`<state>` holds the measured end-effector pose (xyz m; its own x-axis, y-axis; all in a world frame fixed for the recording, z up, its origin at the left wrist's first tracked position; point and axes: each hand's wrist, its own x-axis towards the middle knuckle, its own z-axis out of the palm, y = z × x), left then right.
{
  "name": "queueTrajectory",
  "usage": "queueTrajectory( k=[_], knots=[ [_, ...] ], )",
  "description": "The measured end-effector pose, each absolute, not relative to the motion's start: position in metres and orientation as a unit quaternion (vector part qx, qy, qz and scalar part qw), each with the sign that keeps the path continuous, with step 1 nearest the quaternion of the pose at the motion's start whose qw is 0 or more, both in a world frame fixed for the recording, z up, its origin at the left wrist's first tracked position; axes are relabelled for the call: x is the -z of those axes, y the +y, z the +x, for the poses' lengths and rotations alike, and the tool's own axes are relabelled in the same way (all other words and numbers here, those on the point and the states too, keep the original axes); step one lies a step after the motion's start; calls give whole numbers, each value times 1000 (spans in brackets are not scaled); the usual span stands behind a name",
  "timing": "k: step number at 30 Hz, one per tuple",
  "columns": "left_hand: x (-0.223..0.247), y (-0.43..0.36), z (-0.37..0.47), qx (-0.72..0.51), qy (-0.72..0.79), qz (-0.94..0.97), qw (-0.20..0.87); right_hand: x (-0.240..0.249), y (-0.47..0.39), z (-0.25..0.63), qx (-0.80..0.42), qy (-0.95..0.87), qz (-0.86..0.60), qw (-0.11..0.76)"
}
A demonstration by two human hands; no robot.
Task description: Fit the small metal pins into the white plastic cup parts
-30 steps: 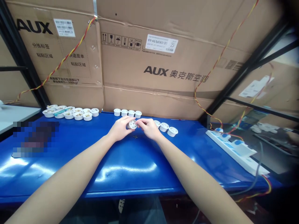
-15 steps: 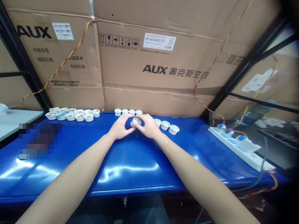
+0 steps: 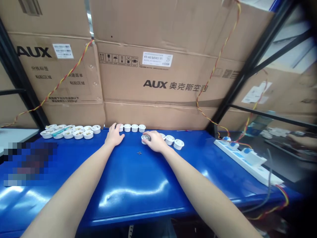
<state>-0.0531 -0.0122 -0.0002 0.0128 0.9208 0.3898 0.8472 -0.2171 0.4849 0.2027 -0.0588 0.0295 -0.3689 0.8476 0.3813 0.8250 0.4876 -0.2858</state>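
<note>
Now | white round tub (image 3: 143, 139) held by right hand (image 3: 156, 142) alone, just left of 3 right-hand tubs (image 3: 169, 140) | left hand (image 3: 114, 135) withdrawn, spread wide by 4 far tubs (image 3: 134, 128), contact cannot be told | 2-hand hold ended

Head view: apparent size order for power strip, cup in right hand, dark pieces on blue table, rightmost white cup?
1. Power strip
2. Rightmost white cup and cup in right hand: order unsure, latter partly covered
3. Dark pieces
</note>
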Motion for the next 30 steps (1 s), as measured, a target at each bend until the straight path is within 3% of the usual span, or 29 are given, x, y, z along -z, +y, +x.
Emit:
queueTrajectory(
  k=[9,14,18,30],
  knots=[
    [-2,-20,-56,-391,615,683,57,-49,-79,192,-23,-828,-466,310],
    [-9,-36,-52,-381,576,717,91,-59,-92,192,-146,-910,-334,198],
    [-14,-49,-51,-391,553,721,147,-54,-88,197,-173,-920,-321,143],
    [-16,-65,-51,-369,498,768,160,-53,-85,198,-170,-911,-359,108]
  ],
)
